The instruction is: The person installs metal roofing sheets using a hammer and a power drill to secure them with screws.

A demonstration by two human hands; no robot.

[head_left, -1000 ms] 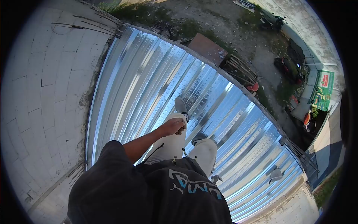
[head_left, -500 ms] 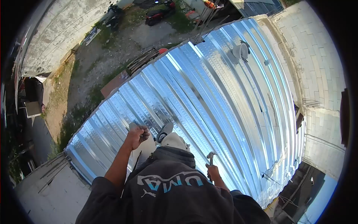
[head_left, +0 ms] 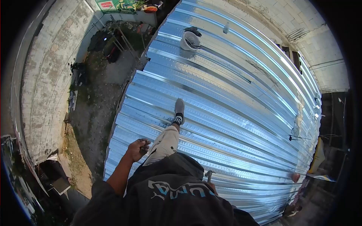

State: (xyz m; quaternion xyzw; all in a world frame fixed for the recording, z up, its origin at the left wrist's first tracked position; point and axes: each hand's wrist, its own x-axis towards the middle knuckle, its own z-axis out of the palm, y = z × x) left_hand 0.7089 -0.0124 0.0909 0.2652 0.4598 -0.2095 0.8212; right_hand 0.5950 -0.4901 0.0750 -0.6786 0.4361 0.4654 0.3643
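Hammer gripped head-up over metal decking by mostly hidden right hand, likely for easy carrying; left hand curled, contents can't be told. Bucket set inside decking's left edge, presumably against falling.

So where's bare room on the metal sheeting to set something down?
Two patches of metal sheeting: between the front shoe and the bucket, and right of that shoe, beyond the hammer at the right hand. Crowded at the bucket: things inside it, a dark item by its far rim. The leg fills the strip behind the shoe.
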